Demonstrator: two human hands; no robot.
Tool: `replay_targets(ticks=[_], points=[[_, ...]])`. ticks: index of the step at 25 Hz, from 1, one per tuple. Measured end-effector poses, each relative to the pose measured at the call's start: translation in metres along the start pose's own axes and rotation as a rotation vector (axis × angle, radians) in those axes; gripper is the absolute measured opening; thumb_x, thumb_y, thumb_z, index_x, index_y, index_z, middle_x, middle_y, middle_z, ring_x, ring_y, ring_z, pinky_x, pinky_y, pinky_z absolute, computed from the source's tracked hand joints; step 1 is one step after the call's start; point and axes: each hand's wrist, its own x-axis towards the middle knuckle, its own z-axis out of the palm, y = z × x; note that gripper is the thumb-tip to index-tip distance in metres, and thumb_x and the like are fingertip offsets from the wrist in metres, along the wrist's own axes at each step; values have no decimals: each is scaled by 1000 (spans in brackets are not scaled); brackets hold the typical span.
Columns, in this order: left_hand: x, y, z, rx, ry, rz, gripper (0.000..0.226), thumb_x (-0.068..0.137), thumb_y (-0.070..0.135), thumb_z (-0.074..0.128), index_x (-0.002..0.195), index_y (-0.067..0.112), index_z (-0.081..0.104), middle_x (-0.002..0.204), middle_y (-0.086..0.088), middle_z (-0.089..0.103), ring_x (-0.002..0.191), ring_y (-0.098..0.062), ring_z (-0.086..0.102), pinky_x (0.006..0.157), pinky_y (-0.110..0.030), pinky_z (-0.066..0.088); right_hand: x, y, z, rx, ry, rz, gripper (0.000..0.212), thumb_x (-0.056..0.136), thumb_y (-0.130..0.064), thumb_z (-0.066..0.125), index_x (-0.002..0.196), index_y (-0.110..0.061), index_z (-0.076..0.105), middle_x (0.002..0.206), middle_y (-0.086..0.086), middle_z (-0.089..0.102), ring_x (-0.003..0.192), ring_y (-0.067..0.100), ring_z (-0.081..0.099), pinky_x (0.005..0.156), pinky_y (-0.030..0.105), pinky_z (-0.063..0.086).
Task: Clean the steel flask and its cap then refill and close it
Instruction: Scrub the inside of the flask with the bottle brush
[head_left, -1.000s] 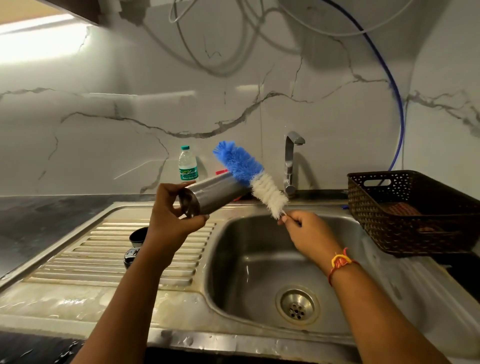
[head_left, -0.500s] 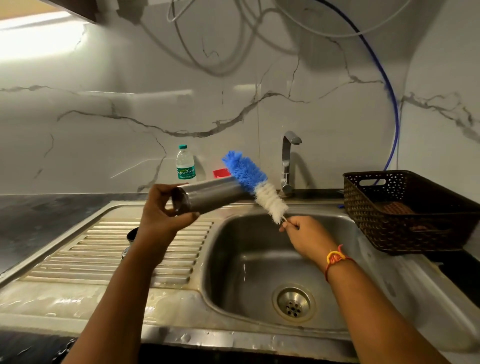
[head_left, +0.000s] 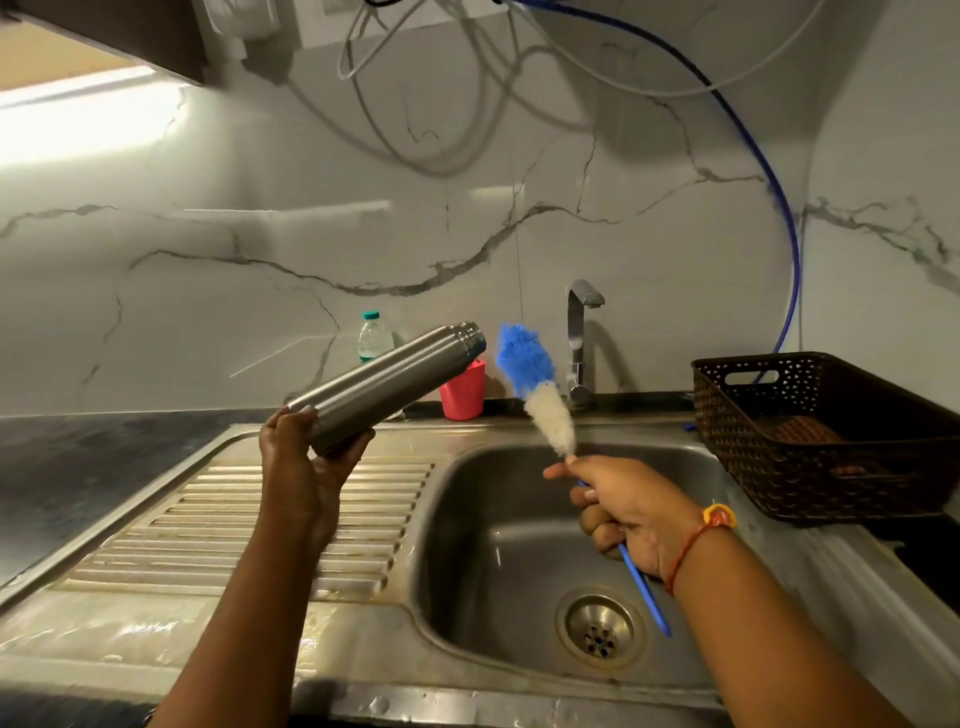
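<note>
Half done at best, judged; found steel flask (head_left: 387, 387) tilted mouth-up over drainboard (head_left: 208, 519), base gripped in left fingers (head_left: 283, 431), right fingers (head_left: 587, 493) clasping bottle brush (head_left: 540, 400) by its handle, bristles just beside the mouth; recommended aligning brush with bore before plunging.

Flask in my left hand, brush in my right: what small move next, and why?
Probably steer the brush tip-first into the flask. The left hand holds the flask tilted, its mouth towards the brush. The right hand grips the handle, and the bristles sit just outside the mouth.
</note>
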Motion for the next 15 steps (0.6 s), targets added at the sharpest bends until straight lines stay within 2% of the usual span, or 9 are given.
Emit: replay_targets(ticks=[2,5,7,9,12,15], points=[[-2,-4,2,-1,39,-34,54,98,31,57,146,11,42,140,-21,52,122,-37,61,80,-41,63,-2,-1,3,68,-98,28,32,104,-30,43,114,-9,64,54,-7,34,44,4,20,37,17,12],[-3,-8,4,62,83,-47,47,99,38,55,138,13,49,125,-14,58,117,-31,63,78,-36,61,-1,-1,6,171,-191,58,38,103,-38,45,118,-8,64,57,-5,35,45,3,19,36,16,13],[-5,-9,5,77,100,-61,43,98,43,56,132,16,52,121,-11,58,109,-26,63,78,-32,57,0,2,8,193,-208,56,49,96,-50,52,118,-8,64,60,-3,48,45,3,21,36,16,15],[-8,-11,7,123,99,-73,44,98,46,56,132,18,52,118,-9,58,102,-21,62,73,-27,54,1,4,11,204,-193,31,59,87,-58,60,116,-7,64,73,2,66,45,2,24,37,15,17],[-11,-17,11,215,77,-84,46,98,46,54,134,17,49,114,-9,57,92,-19,59,59,-22,52,1,6,18,256,-181,-3,50,86,-52,65,116,-12,61,97,12,75,41,1,24,37,14,16],[-13,-21,16,239,54,-95,42,99,46,55,130,18,50,111,-9,57,86,-17,57,55,-21,49,4,8,18,296,-172,-22,37,87,-42,67,111,-15,59,104,16,74,38,1,24,36,14,17]])
